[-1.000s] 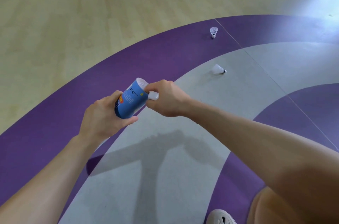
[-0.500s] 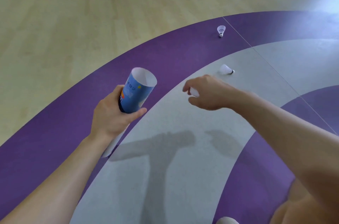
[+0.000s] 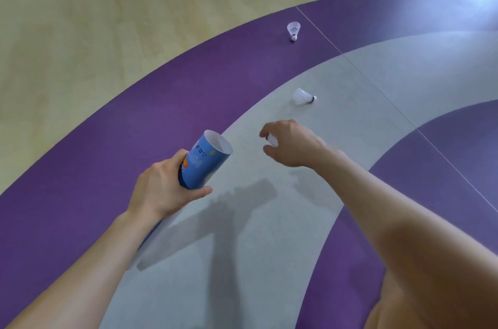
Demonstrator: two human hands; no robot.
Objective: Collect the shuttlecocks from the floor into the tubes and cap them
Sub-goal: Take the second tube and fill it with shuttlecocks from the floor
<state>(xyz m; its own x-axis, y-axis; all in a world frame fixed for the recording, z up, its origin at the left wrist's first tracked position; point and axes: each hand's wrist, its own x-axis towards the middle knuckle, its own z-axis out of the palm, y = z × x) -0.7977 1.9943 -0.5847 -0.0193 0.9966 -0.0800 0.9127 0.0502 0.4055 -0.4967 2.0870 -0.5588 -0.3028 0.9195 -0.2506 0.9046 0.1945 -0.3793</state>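
Fingers of left hand (image 3: pixel 164 194) clamped round open blue tube (image 3: pixel 206 160). Right hand (image 3: pixel 292 144) right of tube, curled on small white object (image 3: pixel 272 139). 2 shuttlecocks beyond tube: nearer shuttlecock (image 3: pixel 303 97) on grey floor (image 3: pixel 269 234); farther shuttlecock (image 3: pixel 293 31) on purple band (image 3: pixel 134 124).

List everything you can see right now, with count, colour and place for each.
tube: one, blue, white inside, uncapped, gripped in the left hand.
shuttlecocks: two, white; near one on its side on the grey band, far one on the purple band.
small white object: one, partly hidden in the right hand; cannot tell what.
floor: pale wood, with purple and grey curved bands.
left hand: closed round the tube.
right hand: out ahead, curled over the white object.
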